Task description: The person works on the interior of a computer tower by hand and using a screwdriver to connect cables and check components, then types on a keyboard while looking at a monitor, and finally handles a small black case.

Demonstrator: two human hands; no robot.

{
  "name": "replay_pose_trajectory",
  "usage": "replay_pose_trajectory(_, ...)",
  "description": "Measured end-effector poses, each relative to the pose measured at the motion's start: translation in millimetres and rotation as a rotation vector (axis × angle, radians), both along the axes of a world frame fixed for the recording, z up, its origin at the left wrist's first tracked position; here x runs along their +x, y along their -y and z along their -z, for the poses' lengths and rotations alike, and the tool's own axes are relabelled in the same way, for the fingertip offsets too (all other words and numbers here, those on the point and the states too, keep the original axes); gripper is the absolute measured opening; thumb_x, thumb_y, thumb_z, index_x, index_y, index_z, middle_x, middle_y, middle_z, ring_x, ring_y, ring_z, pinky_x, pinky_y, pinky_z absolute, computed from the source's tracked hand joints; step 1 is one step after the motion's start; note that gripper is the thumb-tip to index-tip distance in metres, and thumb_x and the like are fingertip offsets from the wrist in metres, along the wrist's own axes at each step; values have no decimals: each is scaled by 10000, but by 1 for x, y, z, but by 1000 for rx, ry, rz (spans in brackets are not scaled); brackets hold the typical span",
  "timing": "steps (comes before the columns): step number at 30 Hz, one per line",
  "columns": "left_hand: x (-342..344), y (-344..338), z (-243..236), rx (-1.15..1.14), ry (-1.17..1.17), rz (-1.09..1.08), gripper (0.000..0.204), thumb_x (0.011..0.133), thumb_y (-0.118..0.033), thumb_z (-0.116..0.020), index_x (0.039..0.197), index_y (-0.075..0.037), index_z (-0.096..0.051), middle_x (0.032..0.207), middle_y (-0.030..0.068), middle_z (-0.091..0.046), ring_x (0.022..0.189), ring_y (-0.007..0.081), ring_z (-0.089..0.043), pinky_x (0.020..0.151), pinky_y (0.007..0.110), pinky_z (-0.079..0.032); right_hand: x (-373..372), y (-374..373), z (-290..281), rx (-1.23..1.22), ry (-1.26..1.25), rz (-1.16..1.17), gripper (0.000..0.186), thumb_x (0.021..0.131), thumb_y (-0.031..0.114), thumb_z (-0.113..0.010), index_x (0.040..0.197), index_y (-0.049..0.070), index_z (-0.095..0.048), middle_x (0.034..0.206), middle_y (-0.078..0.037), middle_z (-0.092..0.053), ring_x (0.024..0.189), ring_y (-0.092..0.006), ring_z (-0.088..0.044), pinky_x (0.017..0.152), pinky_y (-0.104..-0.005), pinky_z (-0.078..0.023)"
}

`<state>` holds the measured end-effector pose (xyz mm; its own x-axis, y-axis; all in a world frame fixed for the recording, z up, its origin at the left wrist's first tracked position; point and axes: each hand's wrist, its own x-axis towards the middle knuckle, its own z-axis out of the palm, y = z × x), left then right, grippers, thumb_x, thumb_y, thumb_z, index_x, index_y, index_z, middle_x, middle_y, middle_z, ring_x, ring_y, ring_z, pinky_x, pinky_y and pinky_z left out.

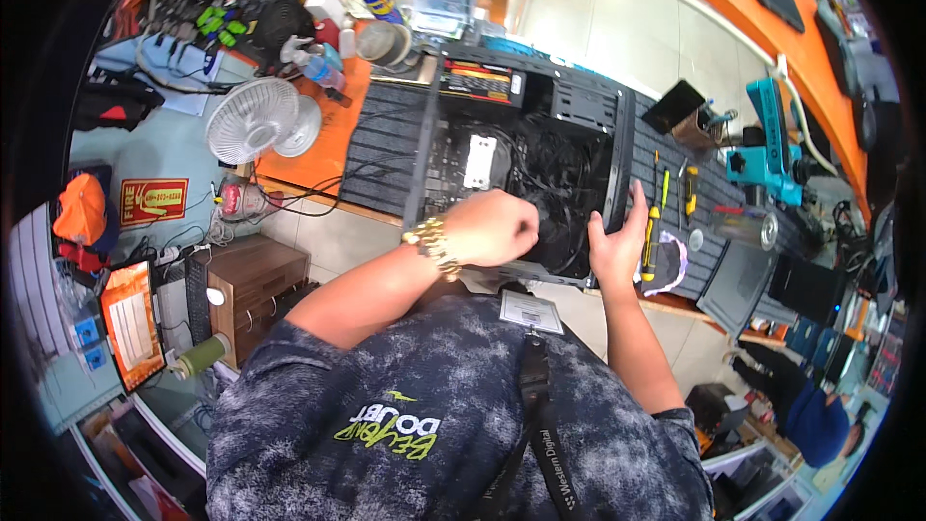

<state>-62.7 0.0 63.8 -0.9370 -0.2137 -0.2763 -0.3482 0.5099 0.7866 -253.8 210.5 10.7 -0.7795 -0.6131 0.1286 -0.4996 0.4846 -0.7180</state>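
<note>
Left hand curled into a loose fist, fingers together, over the near edge of an open black PC case lying on its side on the desk; whether anything sits inside that fist cannot be told. Right hand braces the case's right wall, fingers spread flat along the metal edge and thumb apart, gripping nothing else. The case interior, a tangle of black cables with a white part on the board, lies just beyond the left knuckles and left of the right palm, so both hands touch or hover at the case's near rim.

Judged from this view, the work inside goes best with the right hand keeping the case steady while the left reaches in slowly, clear of the cables and sharp sheet-metal edges.

Farther out: 3 yellow-handled screwdrivers rest on the grey mat just right of the case, a white fan stands well to the left, and a teal tool sits at the desk's far right.
</note>
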Motion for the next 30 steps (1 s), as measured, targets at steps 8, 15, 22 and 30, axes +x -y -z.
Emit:
replay_pose_trajectory(8,117,127,23,-263,-28,-559,293,1003,-305,-784,930,-21,-800,839,194,-785,813,415,-771,749,528,-589,-8,9,-1,310,81,117,595,917,229,-843,1395,-60,-640,1178,-371,-782,1144,-560,-756,1004,-551,-592)
replay_pose_trajectory(15,101,207,106,-550,-19,-421,232,981,-274,-795,1123,-91,-809,1181,153,-760,1208,414,-704,1015,568,-569,28,-4,7,288,31,195,546,898,169,-814,1360,-80,-661,1194,-303,-800,1120,-446,-788,1035,-477,-592)
replay_pose_trajectory(22,47,244,147,-426,204,-222,461,1058,-325,-755,1449,-95,-670,1471,216,-647,1345,439,-679,1101,602,-554,21,22,-8,372,8,314,834,1016,527,-824,1536,-82,-593,1411,-338,-733,1351,-479,-701,1170,-492,-517)
replay_pose_trajectory(30,24,265,153,-136,131,-329,301,1065,-284,-741,1162,-5,-803,1128,280,-814,1140,454,-766,1013,531,-601,31,56,-10,483,41,415,936,1101,623,-660,1622,-135,-483,1536,-442,-612,1459,-566,-600,1234,-536,-469)
